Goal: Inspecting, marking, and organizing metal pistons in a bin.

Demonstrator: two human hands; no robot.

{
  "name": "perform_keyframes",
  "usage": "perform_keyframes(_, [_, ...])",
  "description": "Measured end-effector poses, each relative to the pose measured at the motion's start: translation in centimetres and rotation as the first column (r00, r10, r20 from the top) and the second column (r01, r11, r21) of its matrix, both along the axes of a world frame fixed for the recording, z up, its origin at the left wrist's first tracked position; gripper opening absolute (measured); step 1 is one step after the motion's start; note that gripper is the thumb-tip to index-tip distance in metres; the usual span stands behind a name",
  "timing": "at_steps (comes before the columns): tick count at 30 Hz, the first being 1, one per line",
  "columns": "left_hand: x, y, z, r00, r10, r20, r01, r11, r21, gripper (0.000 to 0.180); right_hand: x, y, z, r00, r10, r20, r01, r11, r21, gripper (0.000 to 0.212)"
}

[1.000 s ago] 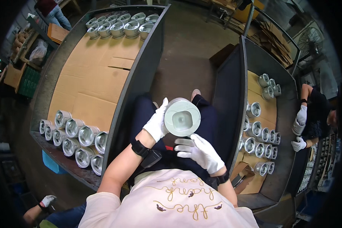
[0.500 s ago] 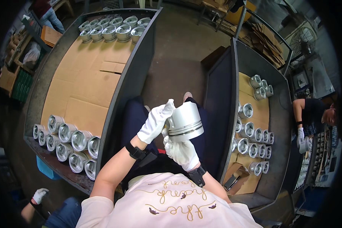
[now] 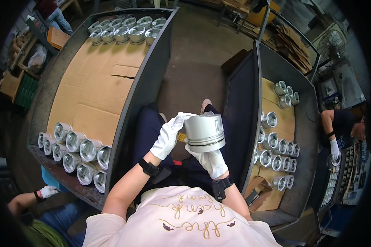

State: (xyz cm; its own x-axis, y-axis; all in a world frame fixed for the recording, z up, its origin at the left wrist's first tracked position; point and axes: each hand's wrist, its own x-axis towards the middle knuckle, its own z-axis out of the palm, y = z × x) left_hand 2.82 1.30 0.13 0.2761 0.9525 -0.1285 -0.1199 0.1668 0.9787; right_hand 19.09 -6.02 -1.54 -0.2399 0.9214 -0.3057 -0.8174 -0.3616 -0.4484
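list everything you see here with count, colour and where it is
held metal cylinder: one, silver, between both hands over the lap
left bin: one, dark grey, cardboard-lined, person's left
cylinders in left bin: about ten near end, about seven far end, silver
right bin: one, dark grey, person's right
cylinders in right bin: roughly twenty, silver
other workers: at least three, at the picture's edges
left hand: white glove, touching the cylinder's side
right hand: white glove, supporting it from below

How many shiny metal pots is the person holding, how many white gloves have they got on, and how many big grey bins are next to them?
Shiny metal pot: 1
White gloves: 2
Big grey bins: 2
Total: 5
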Motion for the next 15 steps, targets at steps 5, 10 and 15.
perform_keyframes(5, [-0.5,-0.8,-0.7,0.989,0.043,0.14,-0.038,0.999,-0.034,0.054,0.4,0.8,0.5,0.999,0.022,0.044,-0.023,0.999,0.042,0.052])
perform_keyframes(10, [-1.8,-2.8,-0.9,0.948,0.068,0.312,-0.004,0.979,-0.203,0.051,0.4,1.2,0.1,0.987,-0.019,0.158,0.007,0.997,0.078,0.054])
perform_keyframes(15, [-2.9,-3.7,2.2,0.786,0.078,0.613,0.126,0.951,-0.281,0.061,-0.2,2.2,2.0,0.731,-0.156,0.665,0.055,0.984,0.17,0.054])
